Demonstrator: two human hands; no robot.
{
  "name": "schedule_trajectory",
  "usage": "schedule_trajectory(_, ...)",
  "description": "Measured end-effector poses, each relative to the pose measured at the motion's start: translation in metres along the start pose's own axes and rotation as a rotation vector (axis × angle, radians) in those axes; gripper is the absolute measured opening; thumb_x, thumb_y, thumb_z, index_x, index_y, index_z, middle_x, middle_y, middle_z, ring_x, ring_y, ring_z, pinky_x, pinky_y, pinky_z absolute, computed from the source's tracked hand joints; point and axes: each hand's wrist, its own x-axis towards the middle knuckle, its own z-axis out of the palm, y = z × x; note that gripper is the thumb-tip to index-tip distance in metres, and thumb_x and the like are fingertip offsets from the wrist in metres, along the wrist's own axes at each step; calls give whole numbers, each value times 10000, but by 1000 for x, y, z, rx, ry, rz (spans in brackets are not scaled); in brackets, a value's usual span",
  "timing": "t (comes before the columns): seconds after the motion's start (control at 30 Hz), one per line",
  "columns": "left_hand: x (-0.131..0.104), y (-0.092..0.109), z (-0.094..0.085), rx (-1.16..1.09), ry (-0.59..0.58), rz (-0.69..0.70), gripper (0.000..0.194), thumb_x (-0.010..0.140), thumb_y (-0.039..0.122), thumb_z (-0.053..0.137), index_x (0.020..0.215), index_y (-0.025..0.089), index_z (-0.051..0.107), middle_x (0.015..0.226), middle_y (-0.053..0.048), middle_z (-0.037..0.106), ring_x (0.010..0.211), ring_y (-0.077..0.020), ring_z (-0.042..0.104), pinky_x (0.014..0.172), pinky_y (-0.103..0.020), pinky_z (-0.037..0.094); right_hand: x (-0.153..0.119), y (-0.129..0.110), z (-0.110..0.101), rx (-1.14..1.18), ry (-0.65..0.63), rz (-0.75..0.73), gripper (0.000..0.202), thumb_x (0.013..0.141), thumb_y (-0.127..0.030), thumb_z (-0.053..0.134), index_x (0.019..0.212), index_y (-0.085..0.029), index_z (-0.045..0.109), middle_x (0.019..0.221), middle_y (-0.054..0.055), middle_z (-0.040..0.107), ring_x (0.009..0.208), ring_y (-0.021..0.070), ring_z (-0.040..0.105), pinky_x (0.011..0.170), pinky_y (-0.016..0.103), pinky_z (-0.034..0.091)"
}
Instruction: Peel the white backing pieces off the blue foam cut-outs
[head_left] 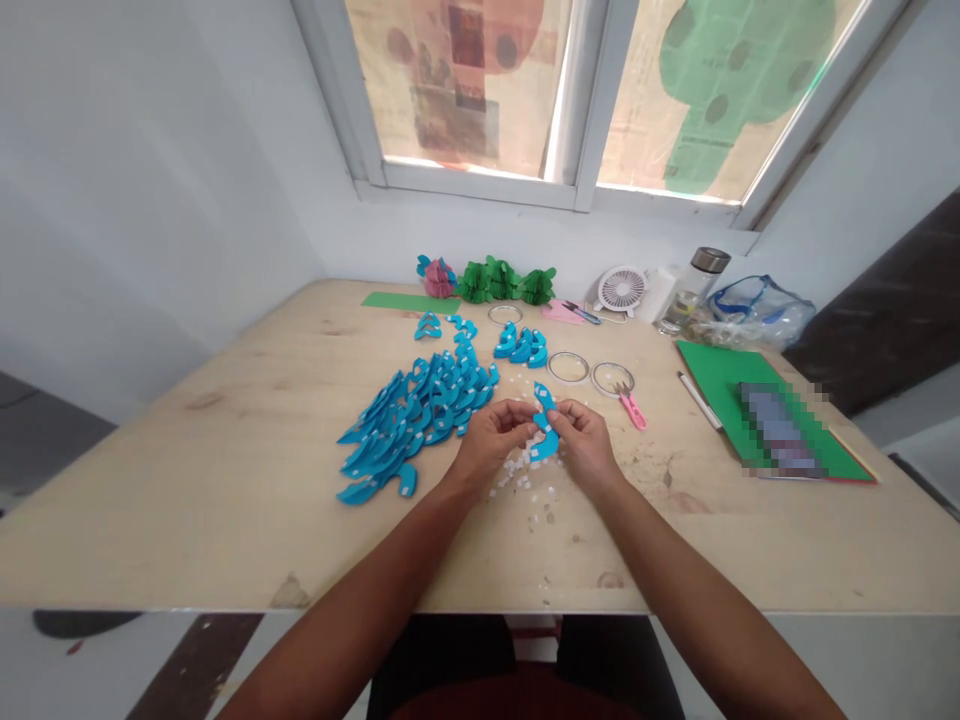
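Blue cutout point(550, 442) matt, probably paper; tabletop point(225, 480) wood; rings point(568, 382) shiny metal.

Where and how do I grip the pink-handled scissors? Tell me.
Best by the pink handle, probably coming from the near side: it points this way and slightly right, while the blades point away, at the rightmost metal ring.

Craft workspace: table point(247, 440) with blue paper cutouts point(420, 405) and pink snips point(633, 410).
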Motion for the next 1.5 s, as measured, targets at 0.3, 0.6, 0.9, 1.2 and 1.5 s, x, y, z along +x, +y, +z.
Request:
schedule_trajectory(0.3,-5,6,3,30,-1,54,207,564,235,735,744,152,674,711,-30,665,645,-139,593,596,-237,472,0,2,0,-37,15,-5,301,667,-475,648,710,-184,583,549,-27,537,460,107,453,455,230,354)
schedule_trajectory(0.6,-5,7,3,92,11,103,186,551,210,721,726,164,678,706,-30,662,688,-160,599,674,-279,490,1,2,-1,-15,18,13,282,658,-458,658,684,-188,582,533,-32,533,445,106,446,450,234,347)
schedule_trajectory(0.9,-5,9,3,116,9,115,151,563,185,711,708,165,672,702,-24,666,677,-149,599,675,-272,488,0,2,-1,-24,19,-7,265,670,-443,655,695,-188,588,549,-29,549,447,103,450,450,234,351)
schedule_trajectory(1.2,-5,3,5,25,58,39,159,586,260,710,702,161,665,647,-11,647,562,-124,569,559,-249,466,0,0,-1,-23,22,-12,268,666,-439,659,688,-183,584,531,-36,533,445,102,443,445,228,335)
schedule_trajectory(1.5,-8,6,8,60,87,73,97,587,221,686,636,143,658,544,9,608,505,-105,530,537,-229,445,0,0,-1,-81,20,-26,274,658,-430,671,695,-172,587,522,-39,524,440,94,426,430,219,312)
